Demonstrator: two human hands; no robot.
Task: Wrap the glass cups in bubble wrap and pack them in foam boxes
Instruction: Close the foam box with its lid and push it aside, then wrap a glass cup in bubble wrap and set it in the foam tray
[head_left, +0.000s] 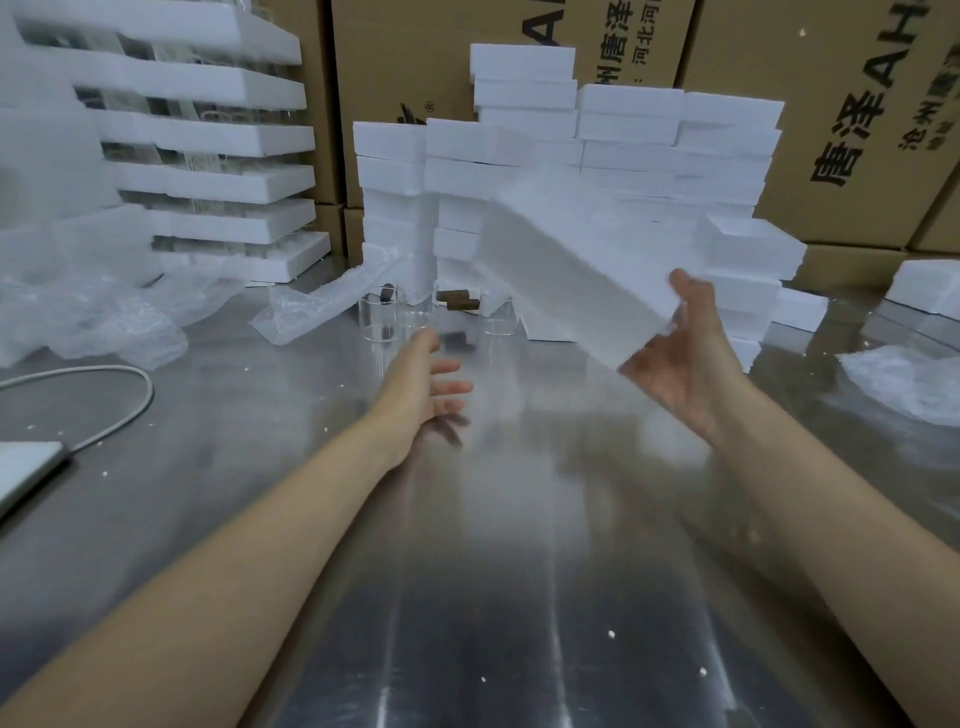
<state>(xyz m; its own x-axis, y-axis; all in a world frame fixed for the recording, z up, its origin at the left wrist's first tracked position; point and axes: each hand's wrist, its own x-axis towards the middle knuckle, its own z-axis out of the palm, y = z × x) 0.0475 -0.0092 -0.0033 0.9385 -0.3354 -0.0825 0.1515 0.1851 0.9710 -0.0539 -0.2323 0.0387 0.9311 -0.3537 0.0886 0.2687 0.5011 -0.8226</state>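
Steel table (249, 519) below | left hand (426, 387) grip wide, empty | right hand (683, 374) grip holds tilted foam box (571, 249)

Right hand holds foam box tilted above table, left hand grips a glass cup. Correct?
Not quite. Head view: left hand is open, gripping nothing, near the glass cups. Right hand does hold the foam box tilted above the table.

Looks like a warehouse packing station. Walled by brown cardboard cartons with black printed characters (857, 156). Holds stacked white foam boxes (628, 130) and crumpled clear bubble wrap (109, 322) on brushed steel worktable (467, 597).
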